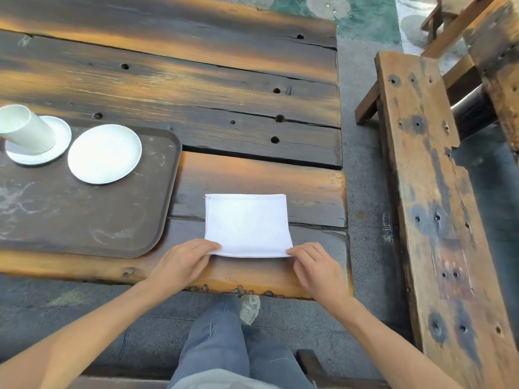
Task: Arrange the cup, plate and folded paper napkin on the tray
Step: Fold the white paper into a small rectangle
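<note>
Napkin (247, 224) near corners pinched by both hands (182, 262), fingertips hidden beneath; cup (26, 130) cropped at frame edge.

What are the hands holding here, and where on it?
The white napkin, lying on the table: the left hand pinches its near left corner, the right hand its near right corner.

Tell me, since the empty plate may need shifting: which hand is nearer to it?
Left. The left hand pinches the napkin's near-left corner, just off the tray holding the empty plate. The right hand grips the near-right corner, farther away.
</note>
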